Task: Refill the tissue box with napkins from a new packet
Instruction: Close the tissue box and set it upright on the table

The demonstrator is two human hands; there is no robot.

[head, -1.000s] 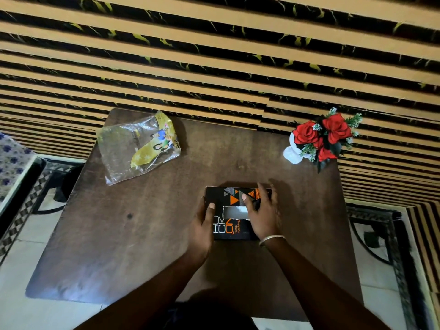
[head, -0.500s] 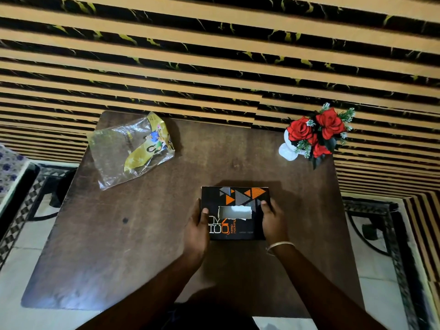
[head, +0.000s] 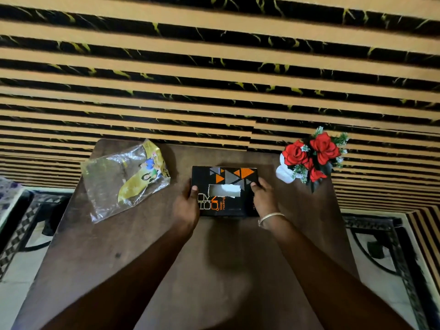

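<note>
Tissue box (head: 225,190) lay flat on the brown desk (head: 147,236), toward the far middle of it, its long axis running left to right and its slotted top facing up. The rectangular opening (head: 223,190) showed something pale inside, with a torn white edge at its upper rim. Orange and grey triangles sat along the far half of the top, and the printed lettering on the near half read sideways from the wearer's side.

The left hand (head: 187,207) held the box's left end, thumb lying on the top and the other fingers hidden round the side. The right hand (head: 264,198) clasped the right end the same way, a pale bangle (head: 270,216) on its wrist. Both grips were closed against the box, one at each short end.

To the left, just apart from the box, lay a crumpled clear plastic packet (head: 126,179) with yellow print, looking flat. To the right, near the box's far corner, stood a white vase (head: 284,171) of red roses (head: 312,153) at the desk's edge. Behind the desk rose a wall of tan and black stripes (head: 214,67). Nothing lay between the box and either neighbour.
</note>
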